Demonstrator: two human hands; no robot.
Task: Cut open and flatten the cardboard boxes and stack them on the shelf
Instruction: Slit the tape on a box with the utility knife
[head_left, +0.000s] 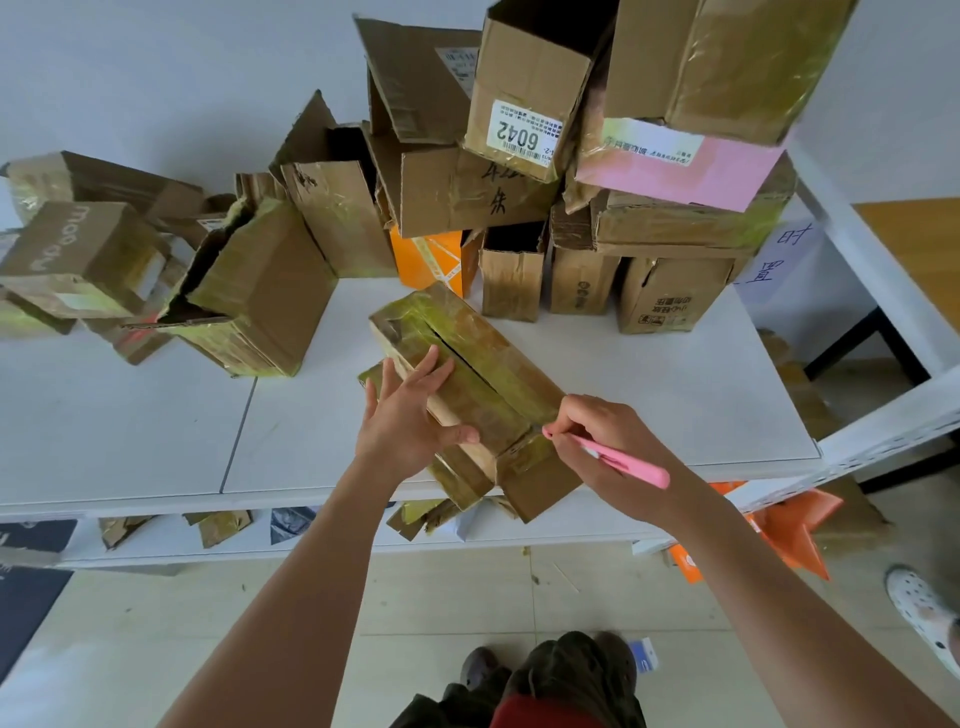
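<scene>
Head | left hand (402, 423) steadies box (467, 374), fingers spread | right hand (602, 441) grips cutter (618, 460)

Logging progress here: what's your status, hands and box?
Left hand steadying long brown taped cardboard box. Right hand gripping pink utility knife, tip at box's near end. Top seam slit. Nothing blocking.
</scene>
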